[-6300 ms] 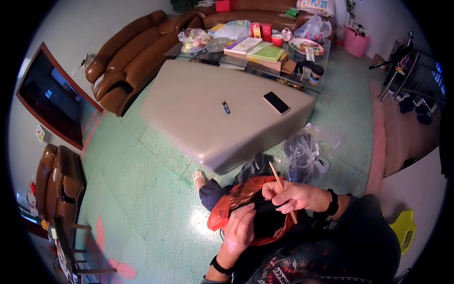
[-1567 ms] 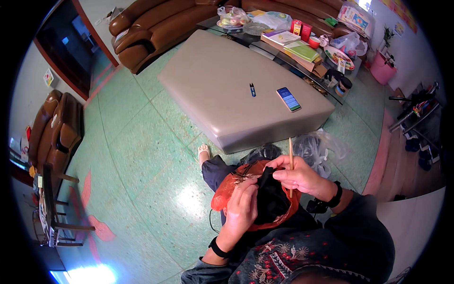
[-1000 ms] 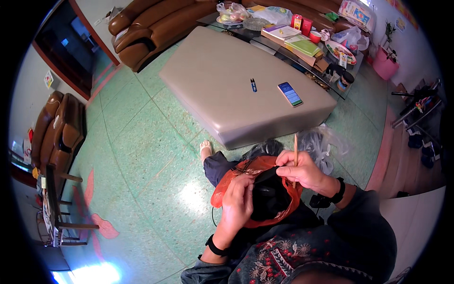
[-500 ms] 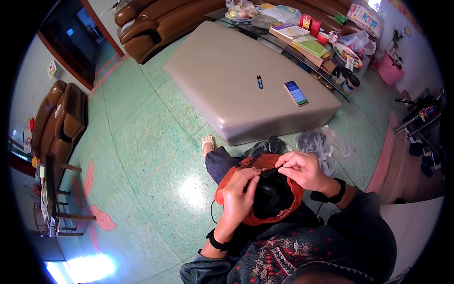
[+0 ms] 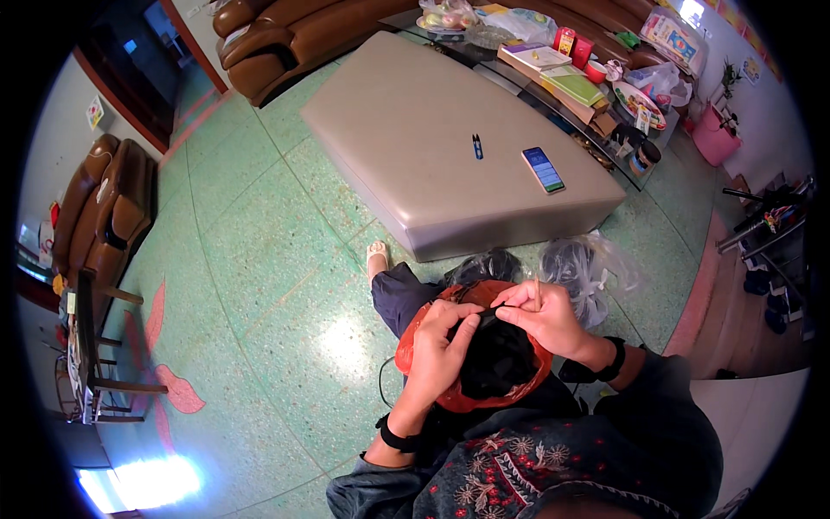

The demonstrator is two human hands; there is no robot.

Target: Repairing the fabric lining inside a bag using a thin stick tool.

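On my lap lies a red-orange plastic bag (image 5: 471,399), its mouth spread around a heap of black pieces (image 5: 497,363) that I cannot make out singly. Above the bag, both hands pinch one small black strip (image 5: 491,315) between them. My left hand (image 5: 441,342) has thumb and forefinger closed on its left end. At the other end, my right hand (image 5: 545,320) grips with thumb and fingertips, and a thin tan stick-like thing (image 5: 537,294) pokes up among its fingers. Details of the black strip are too small to tell.
Ahead stands a beige padded bench (image 5: 441,130) carrying blue thread snips (image 5: 477,147) and a phone (image 5: 543,169). Clear plastic bags (image 5: 581,272) with dark contents lie on the floor between bench and lap. A cluttered glass table (image 5: 605,147) is behind the bench.
My right hand has shifted slightly left, closer to my left hand, and more of its fingers curl in. The black strip now sits more level between both hands.
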